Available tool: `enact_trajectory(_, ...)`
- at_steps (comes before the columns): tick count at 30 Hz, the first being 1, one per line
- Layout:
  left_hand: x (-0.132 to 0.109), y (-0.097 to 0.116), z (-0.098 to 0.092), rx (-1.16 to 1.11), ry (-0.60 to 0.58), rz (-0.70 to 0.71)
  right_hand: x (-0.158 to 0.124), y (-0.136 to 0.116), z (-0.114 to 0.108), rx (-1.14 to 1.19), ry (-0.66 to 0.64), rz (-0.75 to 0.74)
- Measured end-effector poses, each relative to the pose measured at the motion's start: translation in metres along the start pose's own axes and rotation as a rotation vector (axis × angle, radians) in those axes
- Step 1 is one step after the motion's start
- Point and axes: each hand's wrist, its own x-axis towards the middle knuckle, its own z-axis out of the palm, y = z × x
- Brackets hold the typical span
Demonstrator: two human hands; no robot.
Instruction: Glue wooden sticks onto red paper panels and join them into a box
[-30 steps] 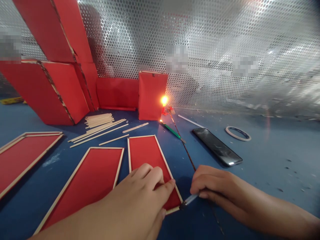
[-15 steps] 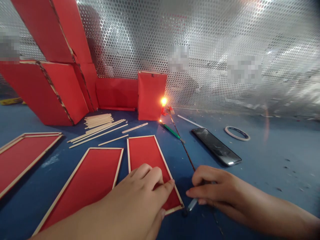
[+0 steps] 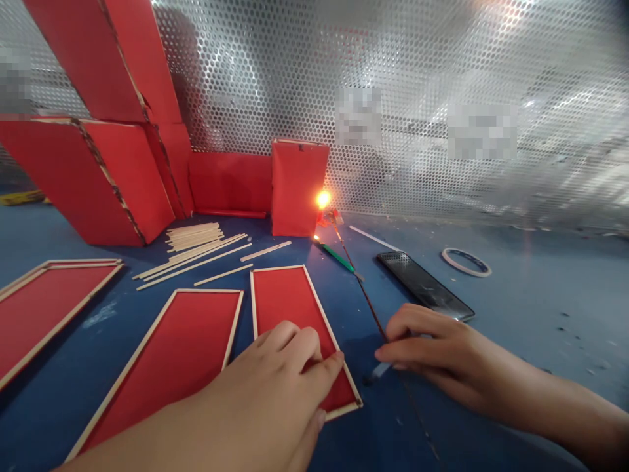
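Note:
My left hand (image 3: 287, 380) rests on a red panel (image 3: 282, 298) edged with thin wooden sticks. Its fingers are curled, with the index fingertip on the right-hand edge strip and the thumb by the lower edge. Just to the right, my right hand (image 3: 437, 347) grips a short translucent glue stick (image 3: 381, 370) with a blackened tip. That tip points down and left, a little apart from the panel's lower right corner. A second framed red panel (image 3: 196, 341) lies left of the first, partly hidden by my left forearm.
A flame (image 3: 323, 199) burns beside an upright red box (image 3: 297, 190). Around it lie a green-handled tool (image 3: 337, 256), a black phone (image 3: 422, 282) and a tape roll (image 3: 466, 261). Wooden sticks (image 3: 194, 242), another framed panel (image 3: 44, 301) and large red boxes (image 3: 122, 177) are at left.
My right hand has moved up and slightly right with the glue stick, away from the panel's corner, and now overlaps the phone's lower end. My left hand stays put.

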Motion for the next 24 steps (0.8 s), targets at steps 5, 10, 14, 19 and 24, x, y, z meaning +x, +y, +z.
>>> enact_trajectory(5,0.0,0.003,-0.005,-0.004,-0.042,-0.026,0.003,-0.01,0.006,-0.001,0.067,-0.015)
enact_trajectory(10,-0.001,0.003,-0.008,-0.005,-0.015,-0.009,0.006,-0.025,-0.003,-0.036,-0.026,-0.023)
enact_trajectory(14,-0.005,0.003,0.002,0.049,0.018,0.009,0.001,-0.012,-0.008,0.045,0.132,0.024)
enact_trajectory(19,-0.009,0.003,0.025,0.207,0.189,-0.004,-0.004,0.009,0.004,0.174,0.36,0.285)
enact_trajectory(24,-0.008,-0.001,0.038,0.319,0.099,0.034,0.005,0.009,0.006,0.412,0.499,0.474)
